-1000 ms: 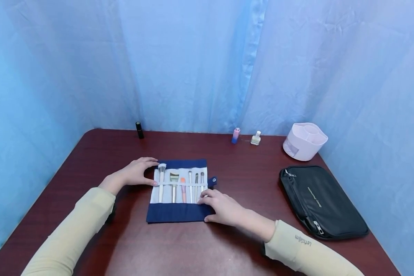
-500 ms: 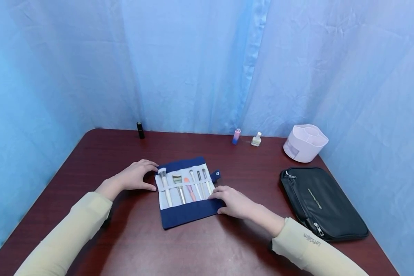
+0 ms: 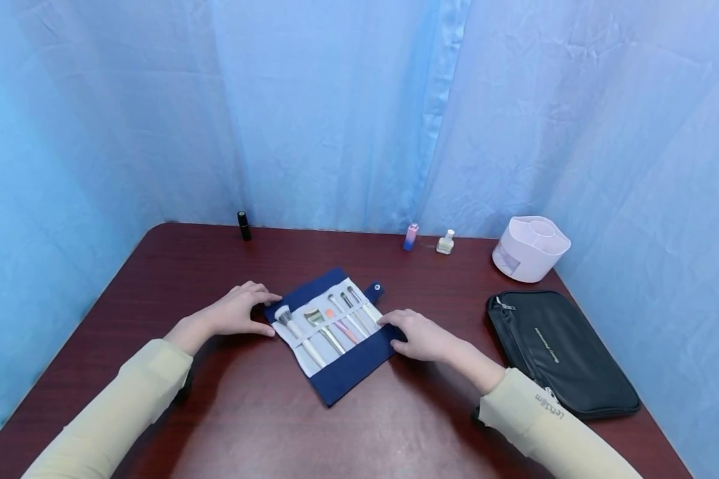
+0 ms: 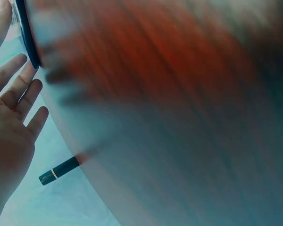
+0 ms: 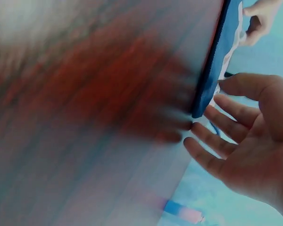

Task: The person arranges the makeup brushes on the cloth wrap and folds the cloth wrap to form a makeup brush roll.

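Note:
A navy-and-grey makeup brush roll (image 3: 355, 367) lies unrolled and turned at an angle on the table. Several makeup brushes sit under its elastic band, among them a large white-handled brush (image 3: 311, 350) and a small orange-tipped brush (image 3: 349, 332). My left hand (image 3: 239, 311) touches the roll's left edge with spread, fairly straight fingers. At the opposite edge, my right hand (image 3: 422, 336) rests its fingertips and thumb on the lower right corner. The right wrist view shows those fingers (image 5: 233, 127) extended along the roll's edge. A snap tab (image 3: 374, 291) sticks out at the upper right.
Along the table's back stand a black lipstick tube (image 3: 243, 226), a pink-and-blue tube (image 3: 410, 237) and a small nail polish bottle (image 3: 446, 242). A white organizer (image 3: 531, 249) and a black zippered case (image 3: 566, 352) are at the right. Blue curtains surround the table.
The brush roll has turned counterclockwise between my hands and shifted slightly right. My right hand has moved right and a little away from me; the left has barely moved.

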